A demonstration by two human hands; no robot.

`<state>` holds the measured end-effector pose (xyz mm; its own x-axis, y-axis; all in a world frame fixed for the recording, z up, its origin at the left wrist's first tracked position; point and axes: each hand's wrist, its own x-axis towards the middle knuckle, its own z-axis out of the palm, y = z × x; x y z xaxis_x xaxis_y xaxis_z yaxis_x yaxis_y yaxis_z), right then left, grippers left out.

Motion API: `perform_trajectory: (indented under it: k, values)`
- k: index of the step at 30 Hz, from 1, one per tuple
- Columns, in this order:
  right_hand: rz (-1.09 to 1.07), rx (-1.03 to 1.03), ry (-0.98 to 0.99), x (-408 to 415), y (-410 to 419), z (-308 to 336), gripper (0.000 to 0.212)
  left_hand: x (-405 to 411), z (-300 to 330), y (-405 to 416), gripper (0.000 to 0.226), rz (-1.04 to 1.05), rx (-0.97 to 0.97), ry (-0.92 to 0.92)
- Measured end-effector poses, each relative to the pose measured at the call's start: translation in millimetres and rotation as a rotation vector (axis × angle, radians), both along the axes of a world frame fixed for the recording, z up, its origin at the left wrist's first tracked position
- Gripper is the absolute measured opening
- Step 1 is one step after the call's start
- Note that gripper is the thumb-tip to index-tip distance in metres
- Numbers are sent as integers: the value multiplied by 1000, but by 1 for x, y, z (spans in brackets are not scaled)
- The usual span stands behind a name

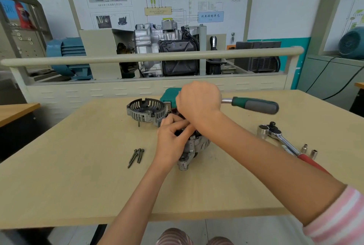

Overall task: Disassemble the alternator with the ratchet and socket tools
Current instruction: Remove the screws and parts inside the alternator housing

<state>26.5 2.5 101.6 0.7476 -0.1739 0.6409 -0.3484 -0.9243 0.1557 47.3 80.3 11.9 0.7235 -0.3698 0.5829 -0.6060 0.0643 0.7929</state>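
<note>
Pale wood-grain desk, one, carrying all the loose parts. Count on it: three dark long bolts lying together left of centre; one round slotted metal cover farther back, open side up, with a bearing at its middle; two ratchets; one large socket; two small sockets standing upright side by side near the right edge.

Green case, one, sits at the back just behind the cover; its contents are hidden by the hand in front.

Alternator stands at mid-desk, between the bolts and the red ratchet. Its rear cover is off. Grey cast-metal housing with slots along the side and a mounting lug at the near end; dark windings show at the top between the fingers.

Left hand grips the top of the alternator, fingers curled over the exposed dark part, thumb side toward the camera. Right hand is closed in a fist around the head end of the green-and-grey-handled ratchet, directly above the alternator; the handle sticks out level to the right, clear of the desk. What the ratchet's head engages is hidden under the fist.

Second ratchet, red-handled, lies flat on the right, head touching the large socket, handle running under the right forearm.

Pink-and-white striped sleeve at lower right.
</note>
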Motion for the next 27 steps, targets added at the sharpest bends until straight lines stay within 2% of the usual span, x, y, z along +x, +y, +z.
perform_trajectory:
  k: [4,9,13,15,20,23,27]
  values:
    - [11,2,-22,1,2,0,42,-1,1,2,19,-11,13,12]
    - [240,-81,-12,-3,-6,0,41,-1,2,5,26,-24,55,13]
    - [347,-6,41,-6,-14,5,41,-1,1,4,15,-29,48,15]
    - [287,-25,23,-5,-12,3,38,0,0,3,13,-21,22,18]
    - [-91,12,26,6,6,-3,34,1,0,-1,22,13,13,44]
    - [-94,37,36,10,11,-1,31,0,0,1,22,6,44,58]
    - [10,-22,9,4,5,0,39,-2,1,3,21,-25,70,63]
